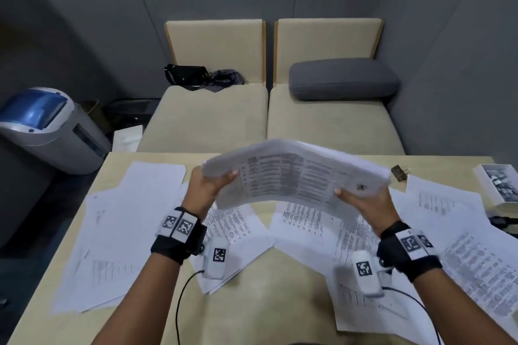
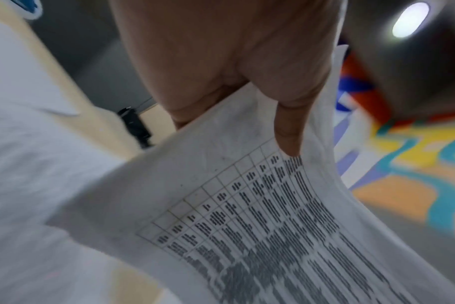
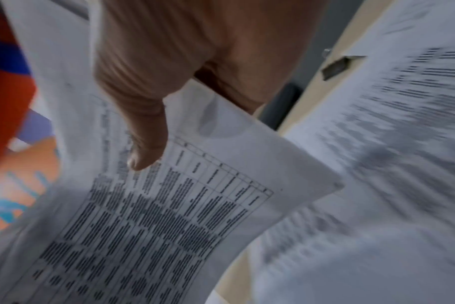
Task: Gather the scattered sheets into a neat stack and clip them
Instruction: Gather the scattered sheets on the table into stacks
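A bundle of printed sheets (image 1: 294, 173) with a table on top is held in the air above the beige table (image 1: 297, 283), bowed upward in the middle. My left hand (image 1: 208, 185) grips its left end, thumb on top (image 2: 288, 131). My right hand (image 1: 361, 202) grips the right end, thumb on the page (image 3: 146, 144). More loose sheets lie scattered on the table at the left (image 1: 117, 232), in the middle (image 1: 322, 230) and at the right (image 1: 476, 260). A binder clip (image 1: 399, 172) lies on the table at the far right, also seen in the right wrist view as a dark clip (image 3: 337, 67).
A white box (image 1: 496, 185) stands at the table's right edge, a black object (image 1: 501, 221) just below it. Behind the table are two beige seats (image 1: 266, 117) with a grey cushion (image 1: 343, 80) and a black bag (image 1: 193, 77). A grey bin with a blue lid (image 1: 47, 126) stands at the left.
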Action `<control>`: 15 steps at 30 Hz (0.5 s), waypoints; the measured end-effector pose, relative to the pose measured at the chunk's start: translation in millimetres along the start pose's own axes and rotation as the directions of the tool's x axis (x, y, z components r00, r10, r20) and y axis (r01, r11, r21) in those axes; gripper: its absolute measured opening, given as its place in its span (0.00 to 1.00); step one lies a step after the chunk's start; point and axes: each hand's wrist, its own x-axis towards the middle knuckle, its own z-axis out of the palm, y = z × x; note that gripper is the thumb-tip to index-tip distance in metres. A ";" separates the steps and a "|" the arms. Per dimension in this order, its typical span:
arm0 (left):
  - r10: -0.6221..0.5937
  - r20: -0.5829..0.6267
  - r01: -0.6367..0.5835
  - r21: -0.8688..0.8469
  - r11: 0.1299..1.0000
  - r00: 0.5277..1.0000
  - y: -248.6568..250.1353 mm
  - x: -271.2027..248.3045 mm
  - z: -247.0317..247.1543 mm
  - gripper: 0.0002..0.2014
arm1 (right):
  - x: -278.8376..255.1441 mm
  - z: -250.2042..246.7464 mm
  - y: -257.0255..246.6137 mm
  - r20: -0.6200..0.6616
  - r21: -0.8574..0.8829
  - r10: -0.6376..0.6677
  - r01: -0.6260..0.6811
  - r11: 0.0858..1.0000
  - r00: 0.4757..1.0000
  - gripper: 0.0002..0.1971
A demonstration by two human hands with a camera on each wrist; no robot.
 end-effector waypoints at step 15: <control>-0.090 -0.081 0.109 0.280 0.954 0.993 -57.2 -19.6 9.1 0.09 | -20.7 18.1 45.3 0.039 -0.131 0.000 0.005 0.991 0.999 0.23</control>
